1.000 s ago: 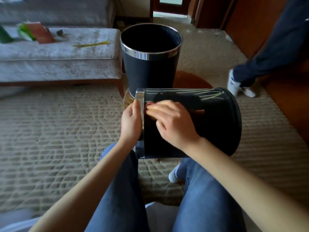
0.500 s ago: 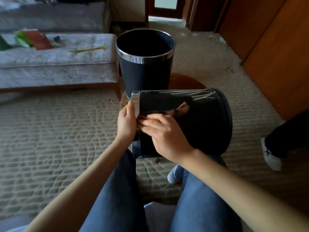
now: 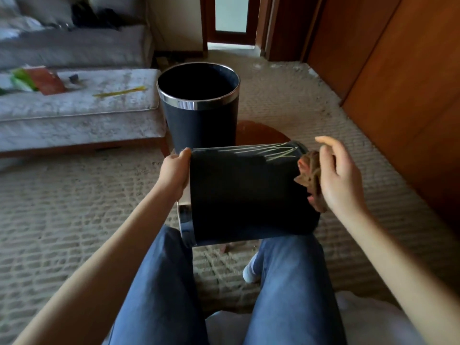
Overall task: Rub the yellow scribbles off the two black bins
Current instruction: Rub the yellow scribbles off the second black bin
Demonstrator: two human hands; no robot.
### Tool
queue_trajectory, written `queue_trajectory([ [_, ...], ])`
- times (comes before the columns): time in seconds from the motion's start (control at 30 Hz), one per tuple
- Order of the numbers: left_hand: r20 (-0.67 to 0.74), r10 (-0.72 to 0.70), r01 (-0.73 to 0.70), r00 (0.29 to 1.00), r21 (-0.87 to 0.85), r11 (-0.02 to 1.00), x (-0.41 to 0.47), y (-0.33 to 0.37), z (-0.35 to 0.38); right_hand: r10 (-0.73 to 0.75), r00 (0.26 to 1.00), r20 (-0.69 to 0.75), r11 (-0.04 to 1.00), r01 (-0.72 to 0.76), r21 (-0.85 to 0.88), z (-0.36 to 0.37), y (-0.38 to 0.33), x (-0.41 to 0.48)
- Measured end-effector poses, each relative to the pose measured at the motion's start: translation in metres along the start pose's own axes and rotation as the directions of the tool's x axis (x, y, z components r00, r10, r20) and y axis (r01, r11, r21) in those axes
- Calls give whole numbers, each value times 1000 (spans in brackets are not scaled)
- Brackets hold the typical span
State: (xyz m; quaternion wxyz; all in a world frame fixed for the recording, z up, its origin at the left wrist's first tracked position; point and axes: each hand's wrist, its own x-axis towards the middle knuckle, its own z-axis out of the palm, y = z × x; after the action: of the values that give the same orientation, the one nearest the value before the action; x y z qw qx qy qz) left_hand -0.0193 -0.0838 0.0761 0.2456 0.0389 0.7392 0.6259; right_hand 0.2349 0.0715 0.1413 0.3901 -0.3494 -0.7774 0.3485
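Note:
A black bin (image 3: 244, 192) lies on its side across my knees, its chrome rim to the left. Yellow scribbles (image 3: 271, 151) run along its upper far side. My left hand (image 3: 174, 173) grips the bin at the rim end. My right hand (image 3: 336, 175) is at the bin's base end and holds a brown cloth (image 3: 311, 175) against the bin's right edge, with the index finger raised. A second black bin (image 3: 199, 115) with a chrome rim stands upright on a small round wooden table (image 3: 261, 133) just beyond.
A grey upholstered bench (image 3: 74, 108) at the left carries a yellow strip (image 3: 119, 92) and coloured packets (image 3: 37, 80). Wooden cabinets (image 3: 398, 83) line the right side. Beige carpet covers the floor, and a doorway (image 3: 231, 18) lies at the back.
My right hand has moved with the cloth from the rim end to the base end of the bin. The other person's legs have left the view. The camera has tilted up.

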Motion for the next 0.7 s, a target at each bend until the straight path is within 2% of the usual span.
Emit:
queue_trajectory([
  [0.07,-16,21,-22,1000,-52,998,1,-9,-3,198,977,75,961,-209,183,-9,5,9],
  [0.13,-23,44,-45,999,-54,998,0,-16,-6,334,901,278,826,-422,375,-23,9,20],
  [0.2,-24,57,-58,998,-46,997,-1,-20,-8,334,841,426,715,-521,466,-36,10,31],
  [0.23,-25,69,-71,997,-47,996,-1,-21,-8,319,840,439,710,-519,476,-41,11,36],
  [0.3,-25,99,-100,995,-50,994,-3,-21,-7,287,879,381,772,-448,450,-50,13,44],
  [0.4,-52,143,-145,988,-29,989,-8,-17,-2,172,967,188,961,-207,185,-59,14,52],
  [0.47,-68,171,-172,983,-6,985,-9,-17,2,90,992,91,995,-93,36,-60,12,53],
  [0.57,-53,181,-182,982,-16,983,-6,-20,0,-170,985,-6,942,161,-295,-54,17,54],
  [0.63,-53,175,-176,983,-9,984,-7,-23,-2,-323,946,-33,865,282,-415,-43,25,54],
  [0.7,-61,194,-194,979,3,981,-10,-25,-2,-411,911,-19,794,348,-498,-23,32,49],
])
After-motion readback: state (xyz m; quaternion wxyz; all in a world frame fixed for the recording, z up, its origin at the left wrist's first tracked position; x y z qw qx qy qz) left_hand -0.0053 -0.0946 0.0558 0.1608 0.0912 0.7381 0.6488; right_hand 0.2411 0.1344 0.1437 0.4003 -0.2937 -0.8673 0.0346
